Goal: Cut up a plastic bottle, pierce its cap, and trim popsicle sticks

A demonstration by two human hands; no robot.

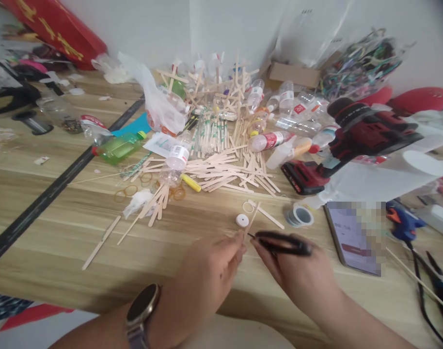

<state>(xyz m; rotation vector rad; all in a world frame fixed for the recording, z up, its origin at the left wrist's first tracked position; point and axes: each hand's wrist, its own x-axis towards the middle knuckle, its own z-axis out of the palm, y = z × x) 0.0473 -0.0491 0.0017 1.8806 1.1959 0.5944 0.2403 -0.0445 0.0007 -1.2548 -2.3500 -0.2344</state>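
My left hand point(210, 271), a watch on its wrist, is closed with its fingertips pinching a wooden craft stick point(253, 216) that points up and away. My right hand point(301, 271) is wrapped round black-handled scissors point(283, 242), whose dark tip meets the stick close to my left fingertips. Most of the blades cannot be made out. Just beyond the fingers lie a white round cap point(242, 220) with a small hole, a rubber band point(247, 207) and another craft stick point(268, 216). One more loose stick point(102, 242) lies to the left.
Behind my hands lies a pile of craft sticks point(221, 172) with several plastic bottles around it. A red cordless drill point(338, 150), a wire spool point(301, 216), a phone point(347, 237) and a blue glue gun point(405, 220) stand or lie to the right. A green bottle point(119, 148) is at left.
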